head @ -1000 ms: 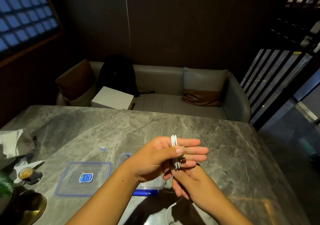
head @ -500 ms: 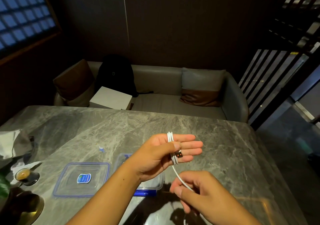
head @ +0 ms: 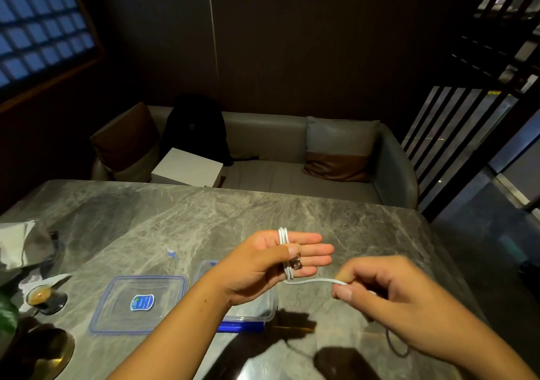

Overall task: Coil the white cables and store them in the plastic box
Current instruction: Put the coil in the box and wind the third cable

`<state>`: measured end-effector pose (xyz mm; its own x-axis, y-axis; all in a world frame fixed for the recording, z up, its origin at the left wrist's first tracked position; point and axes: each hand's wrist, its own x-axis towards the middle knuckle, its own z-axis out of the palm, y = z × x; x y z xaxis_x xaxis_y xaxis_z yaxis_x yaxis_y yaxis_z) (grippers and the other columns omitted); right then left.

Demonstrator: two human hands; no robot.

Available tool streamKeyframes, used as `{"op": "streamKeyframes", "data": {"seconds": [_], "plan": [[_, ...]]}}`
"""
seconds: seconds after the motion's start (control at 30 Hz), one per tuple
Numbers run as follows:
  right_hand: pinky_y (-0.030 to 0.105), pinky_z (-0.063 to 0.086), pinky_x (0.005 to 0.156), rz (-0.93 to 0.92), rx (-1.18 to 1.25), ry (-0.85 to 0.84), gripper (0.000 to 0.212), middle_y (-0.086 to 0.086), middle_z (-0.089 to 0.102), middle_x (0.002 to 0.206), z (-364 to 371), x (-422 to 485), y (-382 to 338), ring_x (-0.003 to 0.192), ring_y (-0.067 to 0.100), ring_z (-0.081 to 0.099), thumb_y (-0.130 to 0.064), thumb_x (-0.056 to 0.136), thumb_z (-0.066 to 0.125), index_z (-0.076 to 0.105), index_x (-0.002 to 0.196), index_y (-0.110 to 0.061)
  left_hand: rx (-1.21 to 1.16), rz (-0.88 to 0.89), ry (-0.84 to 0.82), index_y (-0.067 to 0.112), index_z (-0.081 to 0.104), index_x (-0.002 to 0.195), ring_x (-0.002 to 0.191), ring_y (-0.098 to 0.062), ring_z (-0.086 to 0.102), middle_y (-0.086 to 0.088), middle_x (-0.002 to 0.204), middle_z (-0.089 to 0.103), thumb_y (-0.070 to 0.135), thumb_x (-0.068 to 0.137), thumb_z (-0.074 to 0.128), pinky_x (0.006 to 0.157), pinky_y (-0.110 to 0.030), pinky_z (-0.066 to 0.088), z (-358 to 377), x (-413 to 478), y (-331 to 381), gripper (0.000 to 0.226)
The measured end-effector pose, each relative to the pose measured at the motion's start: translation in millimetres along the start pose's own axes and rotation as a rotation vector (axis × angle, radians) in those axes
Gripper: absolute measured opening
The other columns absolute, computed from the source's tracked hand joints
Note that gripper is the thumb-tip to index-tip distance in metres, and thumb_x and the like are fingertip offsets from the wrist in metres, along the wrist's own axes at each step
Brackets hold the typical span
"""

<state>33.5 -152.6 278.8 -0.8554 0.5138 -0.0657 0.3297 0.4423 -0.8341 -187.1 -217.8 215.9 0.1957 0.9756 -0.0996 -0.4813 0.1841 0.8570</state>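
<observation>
The light, limp white cable (head: 284, 238) is wound round the left hand (head: 260, 265) above the table's (head: 204, 219) near edge, its plug (head: 295, 263) pinned there; its tail, pinched by the right hand (head: 380, 289), is best kept taut.

A glass (head: 41, 295) is set near the left edge of the tabletop (head: 175, 219). Beyond it, a backpack (head: 194, 129) and a white box (head: 187, 167) are placed on a sofa (head: 263, 172), flanked by cushions (head: 340, 148).
</observation>
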Motion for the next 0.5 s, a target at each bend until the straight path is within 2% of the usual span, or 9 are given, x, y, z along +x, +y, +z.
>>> {"op": "streamKeyframes", "data": {"seconds": [0.07, 0.13, 0.23, 0.33, 0.43, 0.5], "plan": [[0.035, 0.04, 0.056, -0.014, -0.074, 0.028, 0.014, -0.004, 0.056, 0.061, -9.0, 0.3, 1.2, 0.058, 0.006, 0.047, -0.029, 0.091, 0.069, 0.07, 0.079, -0.022, -0.006, -0.023, 0.003, -0.002, 0.05, 0.135, 0.125, -0.035, 0.058, -0.022, 0.134, 0.06, 0.003, 0.101, 0.042, 0.104, -0.039, 0.049, -2.3, -1.9, 0.6, 0.036], [0.04, 0.045, 0.059, -0.029, -0.094, 0.068, 0.014, 0.002, 0.062, 0.064, -18.2, 1.2, 0.8, 0.058, 0.015, 0.053, -0.033, 0.088, 0.069, 0.071, 0.078, -0.022, 0.031, -0.041, 0.005, -0.003, 0.05, 0.136, 0.125, -0.035, 0.059, -0.022, 0.133, 0.061, 0.004, 0.101, 0.043, 0.106, -0.04, 0.048, -4.8, -3.2, 1.8, 0.036], [0.046, 0.045, 0.062, -0.058, -0.07, 0.136, 0.028, 0.016, 0.063, 0.069, -32.2, 1.3, 1.6, 0.064, 0.03, 0.058, -0.047, 0.082, 0.07, 0.073, 0.077, -0.019, 0.061, -0.066, 0.005, -0.003, 0.05, 0.136, 0.126, -0.035, 0.058, -0.022, 0.133, 0.061, 0.004, 0.101, 0.046, 0.108, -0.041, 0.046, -7.7, -5.6, 3.4, 0.037], [0.044, 0.046, 0.061, -0.102, -0.053, 0.191, 0.033, 0.014, 0.065, 0.07, -38.6, 4.1, 3.7, 0.064, 0.028, 0.06, -0.054, 0.075, 0.065, 0.073, 0.074, -0.022, 0.069, -0.079, -0.017, -0.004, 0.048, 0.137, 0.125, -0.036, 0.058, -0.022, 0.134, 0.06, 0.003, 0.102, 0.043, 0.105, -0.038, 0.048, -5.7, -7.0, 3.5, 0.037], [0.038, 0.049, 0.062, -0.152, -0.05, 0.261, 0.03, 0.008, 0.067, 0.072, -39.3, 12.3, 5.0, 0.066, 0.02, 0.063, -0.051, 0.074, 0.066, 0.074, 0.072, -0.023, 0.058, -0.094, -0.095, -0.006, 0.045, 0.14, 0.127, -0.038, 0.055, -0.024, 0.136, 0.057, 0.001, 0.102, 0.041, 0.107, -0.039, 0.047, 0.5, -5.8, 1.9, 0.038], [0.029, 0.049, 0.061, -0.207, -0.075, 0.303, 0.026, 0.002, 0.064, 0.073, -39.7, 19.5, 4.5, 0.068, 0.019, 0.062, -0.047, 0.074, 0.068, 0.075, 0.072, -0.022, 0.071, -0.097, -0.13, -0.005, 0.046, 0.14, 0.127, -0.037, 0.056, -0.024, 0.136, 0.057, 0.002, 0.102, 0.042, 0.107, -0.039, 0.047, 5.2, -4.1, 0.7, 0.039]]}}
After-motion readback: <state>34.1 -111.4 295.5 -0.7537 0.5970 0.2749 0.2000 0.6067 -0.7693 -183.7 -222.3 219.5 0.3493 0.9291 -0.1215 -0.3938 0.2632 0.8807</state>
